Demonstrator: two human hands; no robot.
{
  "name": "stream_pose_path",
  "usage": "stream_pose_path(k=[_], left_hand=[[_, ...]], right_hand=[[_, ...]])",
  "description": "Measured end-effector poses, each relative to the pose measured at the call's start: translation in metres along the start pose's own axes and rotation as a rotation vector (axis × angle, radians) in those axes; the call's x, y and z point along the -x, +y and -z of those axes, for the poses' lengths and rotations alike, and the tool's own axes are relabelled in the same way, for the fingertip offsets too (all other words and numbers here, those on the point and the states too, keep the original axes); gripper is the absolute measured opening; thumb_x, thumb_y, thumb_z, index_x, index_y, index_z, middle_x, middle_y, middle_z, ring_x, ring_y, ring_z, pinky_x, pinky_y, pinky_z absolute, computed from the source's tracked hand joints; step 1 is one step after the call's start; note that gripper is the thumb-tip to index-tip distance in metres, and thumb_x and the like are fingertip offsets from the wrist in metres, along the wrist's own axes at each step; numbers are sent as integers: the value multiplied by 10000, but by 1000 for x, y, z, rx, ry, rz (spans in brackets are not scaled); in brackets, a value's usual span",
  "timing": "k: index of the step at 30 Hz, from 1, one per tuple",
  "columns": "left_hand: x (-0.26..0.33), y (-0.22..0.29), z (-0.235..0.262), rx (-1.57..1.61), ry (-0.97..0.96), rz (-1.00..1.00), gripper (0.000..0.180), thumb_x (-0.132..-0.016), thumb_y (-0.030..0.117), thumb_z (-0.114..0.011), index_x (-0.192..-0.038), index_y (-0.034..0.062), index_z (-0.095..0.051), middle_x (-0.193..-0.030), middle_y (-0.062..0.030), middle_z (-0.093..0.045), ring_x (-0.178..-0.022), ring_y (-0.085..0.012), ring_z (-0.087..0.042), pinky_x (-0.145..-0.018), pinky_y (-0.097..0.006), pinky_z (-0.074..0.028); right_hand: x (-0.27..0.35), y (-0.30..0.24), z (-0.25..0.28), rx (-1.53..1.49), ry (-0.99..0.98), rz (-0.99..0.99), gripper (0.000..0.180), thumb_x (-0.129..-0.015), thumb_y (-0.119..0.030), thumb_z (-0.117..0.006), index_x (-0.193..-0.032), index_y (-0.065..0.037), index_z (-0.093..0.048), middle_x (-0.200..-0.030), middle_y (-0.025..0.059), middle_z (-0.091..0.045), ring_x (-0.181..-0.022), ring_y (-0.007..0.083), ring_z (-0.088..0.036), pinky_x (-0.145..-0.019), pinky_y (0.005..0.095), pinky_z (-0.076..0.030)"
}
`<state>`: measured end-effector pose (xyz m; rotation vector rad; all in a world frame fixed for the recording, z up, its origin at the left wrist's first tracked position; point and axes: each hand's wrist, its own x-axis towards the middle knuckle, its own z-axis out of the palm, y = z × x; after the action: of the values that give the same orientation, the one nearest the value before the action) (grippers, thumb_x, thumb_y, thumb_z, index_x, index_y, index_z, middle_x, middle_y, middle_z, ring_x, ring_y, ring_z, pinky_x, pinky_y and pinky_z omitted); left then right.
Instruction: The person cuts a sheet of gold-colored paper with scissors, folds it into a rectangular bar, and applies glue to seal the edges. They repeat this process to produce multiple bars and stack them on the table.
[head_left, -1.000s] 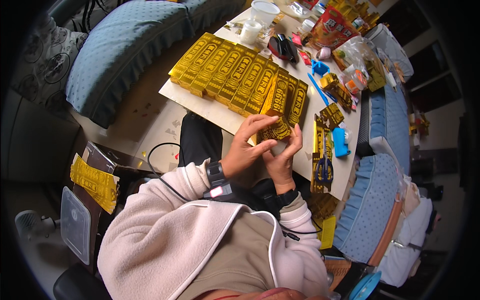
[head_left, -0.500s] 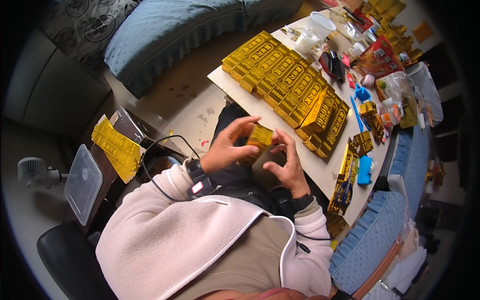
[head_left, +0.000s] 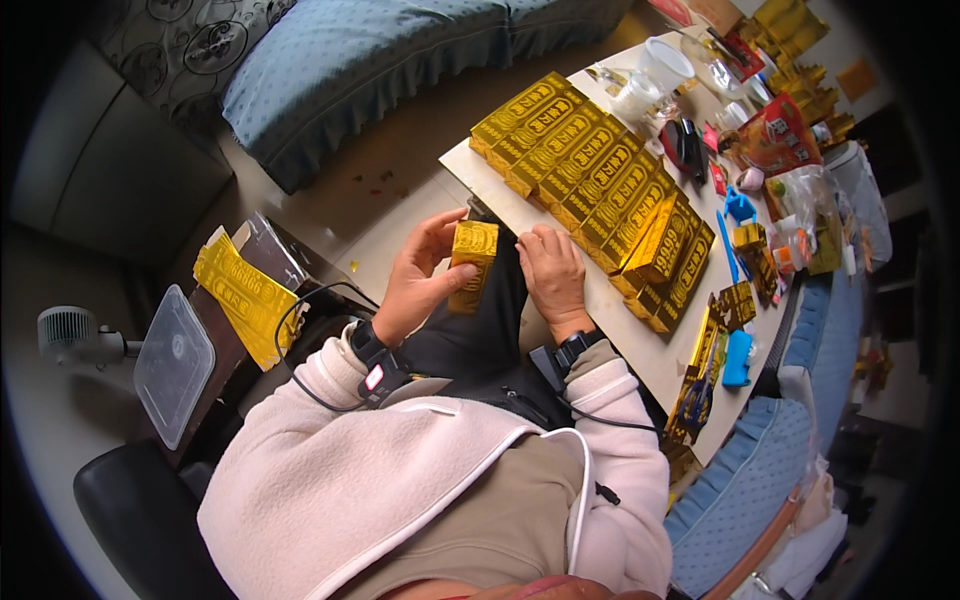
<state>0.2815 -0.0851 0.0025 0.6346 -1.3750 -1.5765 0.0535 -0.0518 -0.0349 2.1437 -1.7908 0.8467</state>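
My left hand (head_left: 425,278) is closed round a small gold paper box (head_left: 474,245), holding it upright above my lap with the thumb on its near face. The box is patterned with dark print. To its right, apart from the box, my right hand (head_left: 554,275) rests at the table's edge with its fingers bent and close together. What lies under those fingers, if anything, is hidden. Just beyond stands a row of finished-looking gold boxes (head_left: 588,170) side by side on the pale table (head_left: 628,350). Another gold box (head_left: 652,240) lies tilted on top at the row's near end.
Flat gold sheets (head_left: 243,290) lie on a dark box at left, beside a clear plastic lid (head_left: 175,360) and a small fan (head_left: 68,335). Gold scraps, a blue dispenser (head_left: 737,358) and a red bag (head_left: 778,140) crowd the table's right side. A blue padded seat (head_left: 745,485) adjoins it.
My right hand has drawn away from the box to the table's edge, and its fingers have curled. My left hand has moved left with the box, which now stands more upright.
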Motion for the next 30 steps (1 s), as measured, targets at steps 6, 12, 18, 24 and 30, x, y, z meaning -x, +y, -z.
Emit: stream_pose_path(k=[6,12,18,24,30], left_hand=[[-7,3,-15,46,-71,-38,696,-883,24,-777,-1499,94,-461,-1304,-93,-642,-1235,-195,-606,-1131,-366,-423],[-23,9,-48,109,-140,-53,692,-882,1,-764,-1495,89,-454,-1316,-96,-623,-1253,-197,-590,-1124,-361,-429],[-39,-6,-107,225,-286,-35,671,-882,2,-771,-1473,85,-466,-1289,-71,-608,-1260,-171,-567,-1131,-342,-415],[-46,-28,-160,221,-408,-83,687,-889,29,-784,-1485,80,-447,-1319,-74,-584,-1282,-178,-547,-1157,-367,-391],[-46,-36,-185,173,-452,-105,702,-904,44,-774,-1512,89,-428,-1359,-86,-575,-1298,-180,-540,-1166,-383,-384]], right_hand=[[-13,-1,4,-349,111,-323,89,-919,-66,-712,-924,-44,-626,-912,91,-604,-838,276,-615,-738,366,-500],[-20,-5,53,-584,349,-434,99,-971,-88,-704,-969,-35,-620,-973,67,-618,-850,199,-611,-714,297,-511],[8,6,132,-393,496,-309,118,-955,-80,-730,-998,-39,-628,-1017,77,-617,-843,187,-574,-711,279,-488],[38,16,169,-125,507,-230,141,-941,-69,-747,-1040,-58,-647,-1015,82,-640,-912,233,-599,-688,308,-496],[57,28,178,44,503,-195,161,-921,-88,-769,-1045,-78,-667,-1020,76,-663,-939,271,-623,-783,367,-515]])
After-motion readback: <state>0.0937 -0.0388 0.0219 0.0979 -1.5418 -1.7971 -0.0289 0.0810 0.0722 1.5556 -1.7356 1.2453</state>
